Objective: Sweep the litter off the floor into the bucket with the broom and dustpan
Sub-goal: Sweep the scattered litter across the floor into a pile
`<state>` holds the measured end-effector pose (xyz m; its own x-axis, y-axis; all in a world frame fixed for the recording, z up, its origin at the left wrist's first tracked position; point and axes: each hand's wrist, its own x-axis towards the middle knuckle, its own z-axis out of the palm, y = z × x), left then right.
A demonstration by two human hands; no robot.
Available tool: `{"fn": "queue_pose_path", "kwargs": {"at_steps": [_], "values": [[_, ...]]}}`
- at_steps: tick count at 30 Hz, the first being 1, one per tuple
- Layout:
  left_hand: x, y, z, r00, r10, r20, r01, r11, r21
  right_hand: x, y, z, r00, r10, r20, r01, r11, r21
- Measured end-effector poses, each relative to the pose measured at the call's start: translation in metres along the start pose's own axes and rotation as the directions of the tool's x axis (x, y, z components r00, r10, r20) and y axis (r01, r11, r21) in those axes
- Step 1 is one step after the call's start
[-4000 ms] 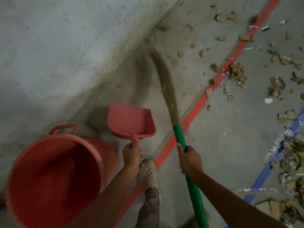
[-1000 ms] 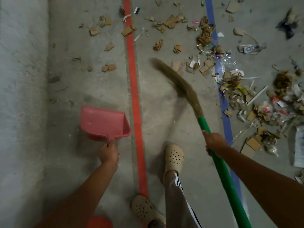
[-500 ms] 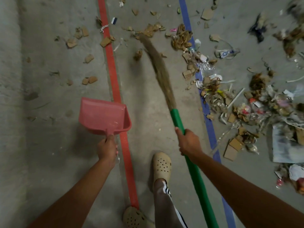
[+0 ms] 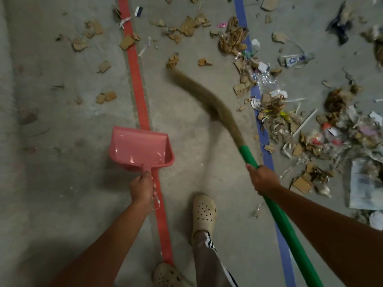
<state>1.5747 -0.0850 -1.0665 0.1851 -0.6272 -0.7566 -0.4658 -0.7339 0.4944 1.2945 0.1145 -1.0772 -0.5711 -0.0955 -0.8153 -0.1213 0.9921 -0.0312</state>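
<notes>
My left hand [image 4: 143, 188] grips the handle of a pink dustpan [image 4: 139, 149], held over the red floor stripe with nothing in its tray. My right hand [image 4: 262, 179] grips the green handle of the broom [image 4: 275, 206]. Its straw bristles [image 4: 204, 98] bend and blur to the upper left, the tip beside a scrap of cardboard [image 4: 172, 61]. Litter [image 4: 294, 125] of cardboard, plastic and paper lies in a thick heap right of the blue stripe. Smaller cardboard bits [image 4: 104, 97] lie left of the red stripe. The bucket is out of view.
A red stripe [image 4: 137, 88] and a blue stripe [image 4: 257, 94] run along the concrete floor. My feet in beige clogs [image 4: 204, 212] stand between them. A sheet of newspaper [image 4: 365, 183] lies at the right edge. A grey wall runs down the left.
The broom's bristles swung from pointing straight ahead to curving leftward between the stripes. The view shifted a little right and nearer to the litter. Both grips are unchanged; the bucket left view earlier.
</notes>
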Motion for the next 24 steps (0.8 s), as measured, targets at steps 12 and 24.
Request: {"fn": "queue_pose_path", "kwargs": {"at_steps": [12,24], "values": [[0.015,0.056,-0.022,0.997,-0.023,-0.072,0.005,0.972,-0.236,-0.062,-0.085,-0.040,0.975,-0.105,-0.198,0.157,0.950,0.269],[0.107,0.046,-0.191,0.946,-0.130,-0.298,0.034,0.951,-0.307,-0.146,-0.294,0.112,0.871,-0.482,0.096,0.491,0.861,-0.132]]}}
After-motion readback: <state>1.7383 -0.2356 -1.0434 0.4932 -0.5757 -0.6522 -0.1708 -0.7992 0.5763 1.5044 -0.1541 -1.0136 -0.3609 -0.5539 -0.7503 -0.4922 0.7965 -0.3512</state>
